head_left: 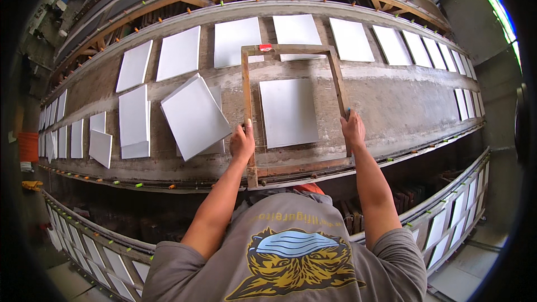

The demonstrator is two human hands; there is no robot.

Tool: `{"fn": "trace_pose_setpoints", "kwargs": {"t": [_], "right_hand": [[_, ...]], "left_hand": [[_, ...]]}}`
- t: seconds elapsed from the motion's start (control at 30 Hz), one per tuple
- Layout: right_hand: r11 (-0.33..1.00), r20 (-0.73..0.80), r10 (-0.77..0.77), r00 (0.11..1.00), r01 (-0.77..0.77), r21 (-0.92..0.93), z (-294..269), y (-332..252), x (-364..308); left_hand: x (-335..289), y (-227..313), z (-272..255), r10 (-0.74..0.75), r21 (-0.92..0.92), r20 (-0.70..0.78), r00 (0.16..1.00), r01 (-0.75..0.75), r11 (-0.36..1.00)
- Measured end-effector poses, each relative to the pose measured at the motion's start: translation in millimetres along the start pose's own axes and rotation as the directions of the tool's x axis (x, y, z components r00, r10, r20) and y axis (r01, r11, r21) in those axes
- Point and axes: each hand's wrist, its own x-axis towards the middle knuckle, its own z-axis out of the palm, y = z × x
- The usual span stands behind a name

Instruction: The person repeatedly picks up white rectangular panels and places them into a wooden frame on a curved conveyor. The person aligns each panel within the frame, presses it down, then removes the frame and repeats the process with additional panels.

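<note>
A rectangular wooden frame (246, 89) is held level above a long table, its long sides pointing away from me. My left hand (242, 142) is closed round its left bar, and my right hand (353, 128) grips the right bar. Red tape or a label (265, 47) sits on the far bar. Through the frame's middle I see a flat white sheet (288, 113) on the table; whether mesh spans the opening I cannot make out. Left of the frame, a white sheet (196, 117) lies askew over another.
The table (391, 98) carries a far row of white sheets (351, 39) and more at both ends. Small orange and green pegs (172, 187) line its edges. Another table with white sheets (117, 263) stands behind me. Dark frames are stored beneath the tabletops.
</note>
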Motion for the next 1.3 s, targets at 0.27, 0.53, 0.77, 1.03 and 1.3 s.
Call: {"fn": "trace_pose_setpoints", "kwargs": {"t": [0.27, 0.53, 0.77, 1.03, 1.3], "right_hand": [[0.999, -0.105, -0.006, 0.994, 0.01, 0.032, -53.8, -7.2, 12.2], [0.996, -0.158, -0.033, 0.987, 0.045, 0.076, -81.6, 53.9, 53.7], [0.994, -0.119, -0.089, 0.989, 0.095, 0.047, -93.0, 149.7, 106.3], [0.992, -0.12, -0.11, 0.987, 0.117, 0.049, -87.1, 264.2, 127.3], [0.996, -0.064, -0.085, 0.994, 0.087, 0.034, -80.2, 316.6, 133.2]], "left_hand": [[-7.1, 48.4, -17.8, 0.107, -0.153, -0.177, 0.978, -0.135, 0.979], [-20.5, 108.2, 28.3, 0.065, -0.156, -0.174, 0.983, -0.093, 0.983], [-37.9, 168.9, 112.8, 0.075, -0.13, -0.2, 0.977, -0.103, 0.986], [-68.9, 206.2, 207.4, 0.051, -0.08, -0.167, 0.985, -0.065, 0.995], [-87.9, 224.0, 245.7, 0.029, -0.022, -0.115, 0.993, -0.032, 0.999]]}}
